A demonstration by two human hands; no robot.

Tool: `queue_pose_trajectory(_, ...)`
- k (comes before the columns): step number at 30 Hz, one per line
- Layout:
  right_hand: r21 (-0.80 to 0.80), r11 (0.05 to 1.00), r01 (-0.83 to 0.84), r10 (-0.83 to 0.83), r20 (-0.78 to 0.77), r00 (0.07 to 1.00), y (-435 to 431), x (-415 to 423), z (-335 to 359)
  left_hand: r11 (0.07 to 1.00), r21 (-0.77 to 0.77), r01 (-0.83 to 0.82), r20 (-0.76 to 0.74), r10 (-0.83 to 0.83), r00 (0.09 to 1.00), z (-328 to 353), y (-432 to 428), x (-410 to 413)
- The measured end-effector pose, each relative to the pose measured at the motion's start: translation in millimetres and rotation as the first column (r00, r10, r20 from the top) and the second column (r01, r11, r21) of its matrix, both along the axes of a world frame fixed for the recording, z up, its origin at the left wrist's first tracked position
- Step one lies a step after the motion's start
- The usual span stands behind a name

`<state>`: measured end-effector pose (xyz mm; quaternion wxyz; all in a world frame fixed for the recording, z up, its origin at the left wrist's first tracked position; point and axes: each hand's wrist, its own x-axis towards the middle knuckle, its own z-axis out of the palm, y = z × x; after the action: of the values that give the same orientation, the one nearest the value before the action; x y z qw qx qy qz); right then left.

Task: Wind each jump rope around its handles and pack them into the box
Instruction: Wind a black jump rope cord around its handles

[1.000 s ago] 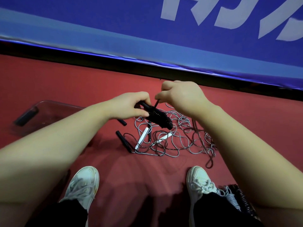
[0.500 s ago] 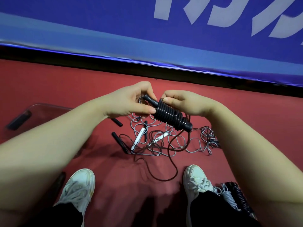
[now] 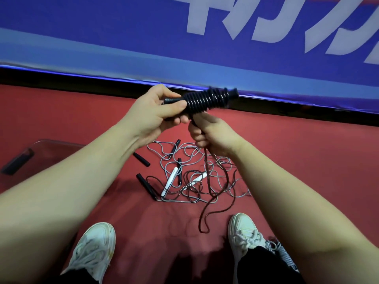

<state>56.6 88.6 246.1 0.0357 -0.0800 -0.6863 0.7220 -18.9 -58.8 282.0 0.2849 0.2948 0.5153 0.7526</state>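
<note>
The black jump rope bundle (image 3: pixel 207 101) is held in the air above the red floor (image 3: pixel 307 160), in front of the lower edge of a blue banner (image 3: pixel 102 37). Its long axis runs nearly level from left to right, rising slightly toward the right. The flared end of the handles points right, toward the banner. The left end of the handles is enclosed by the left hand (image 3: pixel 155 113), whose fingers (image 3: pixel 176 119) are curled round it, with the thumb pressed on top beside the first coils. The middle of the bundle is covered by tight black turns of rope.

Just below the bundle, the loose black rope tail (image 3: pixel 207 201) is gripped in the right hand (image 3: pixel 211 136), whose fingers (image 3: pixel 196 134) are closed round it. From that fist the tail drops to the floor and ends in a loop between the two white shoes (image 3: pixel 92 251).

A tangled pile of ropes (image 3: pixel 190 173) is seen on the floor beneath the hands, with grey and dark cords crossed over one another. Two white handles (image 3: pixel 170 181) and several black handles (image 3: pixel 147 186) lie in it, pointing different ways.

A clear box (image 3: pixel 51 146) is set on the floor at the left, well apart from the bundle, and a dark bar-shaped item (image 3: pixel 18 160) shows at its left side. Beside the right shoe, a wound grey rope (image 3: pixel 285 255) is partly visible.
</note>
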Motion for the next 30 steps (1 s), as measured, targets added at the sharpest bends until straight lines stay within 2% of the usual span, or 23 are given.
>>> queue_pose_trajectory(2, 0.215, 0.972, 0.091, -0.081, -0.057, 0.995, -3, -2, -3, 0.999, 0.024, -0.049, 0.116, 0.046, 0.992, 0, 1, -2)
queue_pose_trajectory(3, 0.369, 0.923, 0.107, -0.084, -0.078, 0.993, -4, -1, -2, 0.998, 0.023, -0.064, 0.157, 0.060, 0.986, -1, 0, -3)
queue_pose_trajectory(5, 0.657, 0.747, 0.102, -0.038, -0.111, 0.993, -4, 0, 1, 0.996, 0.011, -0.088, 0.205, 0.084, 0.975, -7, -3, -6)
queue_pose_trajectory(7, 0.811, 0.575, 0.103, 0.001, -0.127, 0.992, -2, 1, 4, 0.995, -0.004, -0.102, 0.223, 0.101, 0.970, -10, -5, -8)
queue_pose_trajectory(9, 0.878, 0.462, 0.125, 0.004, -0.143, 0.990, -2, 1, 7, 0.993, -0.013, -0.113, 0.226, 0.113, 0.968, -10, -5, -10)
queue_pose_trajectory(10, 0.888, 0.438, 0.139, -0.010, -0.150, 0.989, -4, 1, 8, 0.992, -0.015, -0.122, 0.225, 0.122, 0.967, -10, -5, -11)
queue_pose_trajectory(14, 0.847, 0.509, 0.155, -0.077, -0.135, 0.988, -14, -3, 4, 0.982, -0.024, -0.190, 0.216, 0.190, 0.958, -9, -5, -15)
queue_pose_trajectory(16, 0.885, 0.438, 0.154, -0.098, -0.123, 0.987, -13, -5, -7, 0.971, -0.003, -0.238, 0.232, 0.232, 0.945, -5, -5, -19)
queue_pose_trajectory(18, 0.942, 0.317, 0.111, -0.158, -0.063, 0.985, -4, -4, -23, 0.958, 0.033, -0.284, 0.277, 0.264, 0.924, 0, -7, -24)
queue_pose_trajectory(19, 0.952, 0.296, 0.082, -0.195, -0.024, 0.981, 3, -1, -32, 0.954, 0.047, -0.297, 0.296, 0.270, 0.916, 2, -8, -26)
queue_pose_trajectory(20, 0.942, 0.330, 0.056, -0.231, 0.023, 0.973, 10, 1, -42, 0.953, 0.050, -0.300, 0.307, 0.271, 0.912, 3, -8, -27)
queue_pose_trajectory(23, 0.817, 0.576, 0.008, -0.310, 0.209, 0.927, 31, 9, -68, 0.960, 0.019, -0.278, 0.312, 0.259, 0.914, -1, -4, -22)
queue_pose_trajectory(26, 0.656, 0.731, -0.188, -0.270, 0.531, 0.803, 45, 16, -84, 0.964, -0.024, -0.264, 0.276, 0.260, 0.925, -4, 5, -15)
queue_pose_trajectory(27, 0.587, 0.782, -0.208, -0.227, 0.580, 0.782, 46, 16, -85, 0.963, -0.037, -0.267, 0.254, 0.268, 0.929, -4, 8, -14)
queue_pose_trajectory(28, 0.503, 0.847, -0.171, -0.175, 0.567, 0.805, 43, 13, -82, 0.961, -0.052, -0.270, 0.234, 0.275, 0.933, -6, 10, -14)
queue_pose_trajectory(29, 0.425, 0.901, -0.086, -0.147, 0.486, 0.861, 40, 9, -76, 0.959, -0.065, -0.274, 0.218, 0.282, 0.934, -8, 12, -15)
queue_pose_trajectory(30, 0.399, 0.917, 0.016, -0.172, 0.359, 0.917, 36, 4, -68, 0.957, -0.077, -0.279, 0.210, 0.289, 0.934, -9, 13, -15)
